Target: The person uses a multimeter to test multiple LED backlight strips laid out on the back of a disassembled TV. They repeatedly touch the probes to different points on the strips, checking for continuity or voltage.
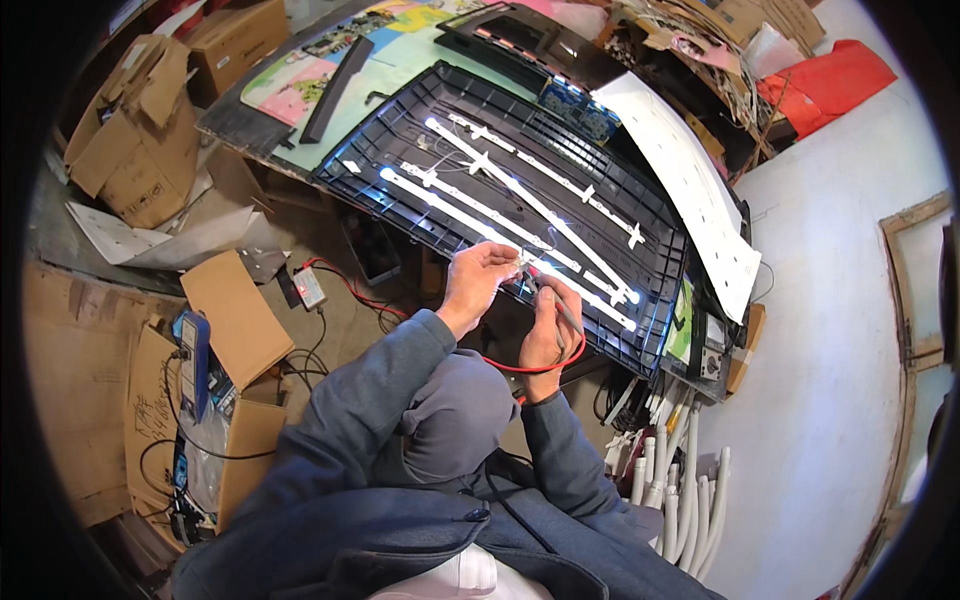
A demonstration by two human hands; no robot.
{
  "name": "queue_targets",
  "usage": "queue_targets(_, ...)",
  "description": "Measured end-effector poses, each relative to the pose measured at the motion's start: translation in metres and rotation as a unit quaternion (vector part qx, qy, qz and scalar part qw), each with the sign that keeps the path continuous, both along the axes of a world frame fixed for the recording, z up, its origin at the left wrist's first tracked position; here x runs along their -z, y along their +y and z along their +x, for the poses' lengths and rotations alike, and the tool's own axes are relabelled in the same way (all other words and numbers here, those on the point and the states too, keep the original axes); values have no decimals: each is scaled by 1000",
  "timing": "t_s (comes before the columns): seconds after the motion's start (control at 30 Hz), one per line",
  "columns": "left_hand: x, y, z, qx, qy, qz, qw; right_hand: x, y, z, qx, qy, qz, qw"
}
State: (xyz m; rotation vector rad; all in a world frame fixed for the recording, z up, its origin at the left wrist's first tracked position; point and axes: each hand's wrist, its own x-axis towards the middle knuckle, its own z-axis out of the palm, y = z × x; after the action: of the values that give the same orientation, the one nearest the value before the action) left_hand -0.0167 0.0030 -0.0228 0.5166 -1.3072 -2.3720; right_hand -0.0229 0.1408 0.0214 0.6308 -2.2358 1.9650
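A black television back shell (400,110) lies on the table in front of me, holding several LED strips. Two long strips glow bright white: a near lit strip (455,211) and a diagonal lit strip (520,196). Behind them is an unlit LED strip (545,172). My left hand (470,287) is closed in a pinch at the shell's near edge, on something small and pale, perhaps a wire connector. My right hand (548,335) grips a test probe (573,322), its tip close to the left fingertips. A red lead (515,369) loops beneath that hand.
A white perforated sheet (680,165) leans along the shell's right side. Left on the floor sit a small white power box (309,287) with red wires, a cardboard box (235,320) and a blue power strip (194,360). White tubes (690,490) stand at lower right.
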Motion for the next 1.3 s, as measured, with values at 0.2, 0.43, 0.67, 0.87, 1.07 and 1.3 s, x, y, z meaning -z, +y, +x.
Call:
queue_targets(0.2,4,-3,-1,9,4,12,1000,2,0,-1,7,1,12,1000)
queue_targets(0.43,4,-3,0,10,14,16,1000,-3,0,-1,19,25,25,999)
queue_targets(0.67,4,0,1,7,7,12,1000,-2,1,2,17,24,4,1000)
queue_targets(0.87,14,-3,-1,-3,20,7,1000,-1,-1,1,29,96,21,995)
queue_targets(1.07,5,-5,2,3,3,3,1000,-10,0,4,31,77,29,996)
queue_targets(1.3,6,-7,4,3,1,-10,1000,-8,0,4,30,81,22,996)
